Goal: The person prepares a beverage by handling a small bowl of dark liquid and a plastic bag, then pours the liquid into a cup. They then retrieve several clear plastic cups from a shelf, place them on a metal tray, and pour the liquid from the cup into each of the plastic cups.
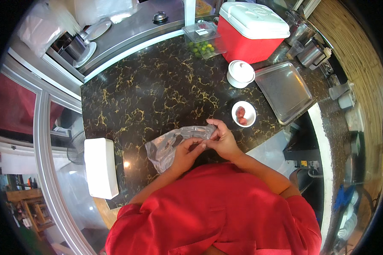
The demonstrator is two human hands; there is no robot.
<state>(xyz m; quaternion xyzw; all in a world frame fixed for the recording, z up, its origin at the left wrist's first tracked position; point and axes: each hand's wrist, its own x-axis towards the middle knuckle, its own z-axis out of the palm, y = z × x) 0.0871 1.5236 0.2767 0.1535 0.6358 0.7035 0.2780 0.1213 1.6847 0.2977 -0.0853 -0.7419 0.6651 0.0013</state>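
Note:
A clear plastic bag [166,146] lies crumpled on the dark marbled counter [153,92], close in front of my body. My left hand [188,153] pinches the bag's edge between thumb and fingers. Fingertip to fingertip with it, my right hand [224,140] grips the same bag at its right end, index finger raised. Just beyond my right hand stands a small white bowl [252,116] holding two reddish-brown lumps [240,112] of what looks like raw meat.
Behind the bowl are a lidded white pot [240,76], a metal tray [285,95] and a red cooler [245,41] with a white lid. A clear box of limes [201,47] sits beside the cooler. At the left edge is a white box [100,169]; a service bell [160,16] rests on the ledge.

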